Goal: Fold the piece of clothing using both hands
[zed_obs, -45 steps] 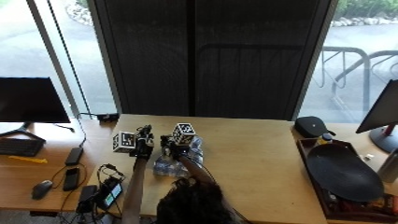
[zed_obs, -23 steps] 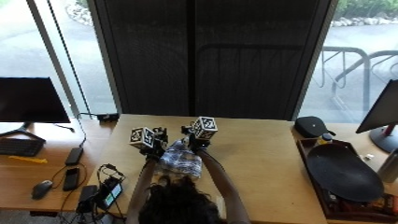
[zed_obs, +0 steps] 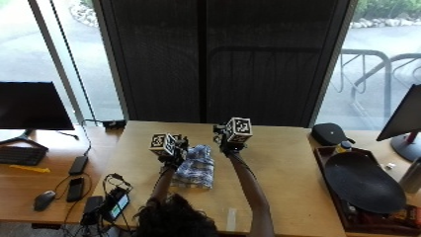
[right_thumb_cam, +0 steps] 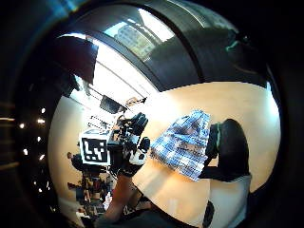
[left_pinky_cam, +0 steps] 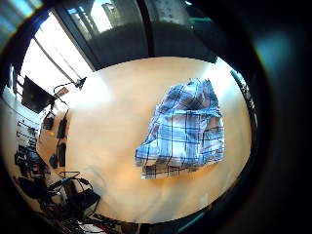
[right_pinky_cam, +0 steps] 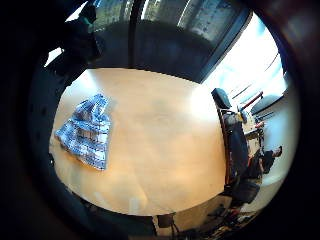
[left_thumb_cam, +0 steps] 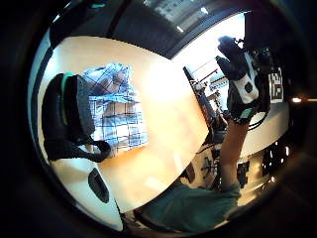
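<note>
Person: head (zed_obs: pixel 172 217) at the lower edge of the outside view, both forearms reaching up over the table (zed_obs: pixel 283 168).
Cloth: a blue-and-white checked piece (zed_obs: pixel 195 170) lying bunched and partly folded on the table's left half, between the two forearms, nearer the left one. In the left palm views it lies flat on the wood (left_pinky_cam: pixel 184 127), no finger on it.
Left hand: raised above the table (zed_obs: pixel 172 154), just beside the cloth's left edge. It holds nothing; from the right thumb side view its fingers (right_thumb_cam: pixel 137 124) stand up loosely spread.
Right hand: lifted higher (zed_obs: pixel 224 139), above and just past the cloth's far right corner. It grips nothing; seen from the left thumb side view (left_thumb_cam: pixel 240 74), its fingers are extended and relaxed.
Left desk: a mouse (zed_obs: pixel 44 199), a phone (zed_obs: pixel 75 185) and cables beside the table.
Right side: a dark round tray (zed_obs: pixel 363 181) and a black case (zed_obs: pixel 327 133) well apart from the cloth.
Far: dark window panels (zed_obs: pixel 217 59) behind the table.
</note>
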Demonstrator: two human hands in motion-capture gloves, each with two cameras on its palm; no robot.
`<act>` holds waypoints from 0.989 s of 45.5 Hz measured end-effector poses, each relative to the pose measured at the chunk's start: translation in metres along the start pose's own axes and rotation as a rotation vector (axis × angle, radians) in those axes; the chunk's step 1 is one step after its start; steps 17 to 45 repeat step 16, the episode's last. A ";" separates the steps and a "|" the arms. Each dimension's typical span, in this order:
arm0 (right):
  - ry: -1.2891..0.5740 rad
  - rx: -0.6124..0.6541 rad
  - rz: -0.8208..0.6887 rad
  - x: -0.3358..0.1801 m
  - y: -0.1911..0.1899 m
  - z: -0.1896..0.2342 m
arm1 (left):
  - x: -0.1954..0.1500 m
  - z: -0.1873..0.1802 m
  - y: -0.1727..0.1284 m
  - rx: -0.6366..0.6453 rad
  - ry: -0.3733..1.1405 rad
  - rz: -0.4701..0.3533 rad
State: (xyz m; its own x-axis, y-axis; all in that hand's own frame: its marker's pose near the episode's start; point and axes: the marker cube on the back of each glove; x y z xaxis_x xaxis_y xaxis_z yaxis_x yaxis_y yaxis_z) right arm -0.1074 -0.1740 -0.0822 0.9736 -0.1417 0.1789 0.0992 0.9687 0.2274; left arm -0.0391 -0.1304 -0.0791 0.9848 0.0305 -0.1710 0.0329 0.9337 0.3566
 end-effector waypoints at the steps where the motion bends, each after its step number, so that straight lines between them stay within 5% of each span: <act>1: 0.001 -0.004 0.001 0.001 0.001 0.000 | 0.001 0.001 0.000 -0.003 0.026 0.006; 45: 0.045 -0.001 -0.009 0.006 -0.001 0.010 | -0.002 0.011 -0.008 -0.025 0.058 -0.004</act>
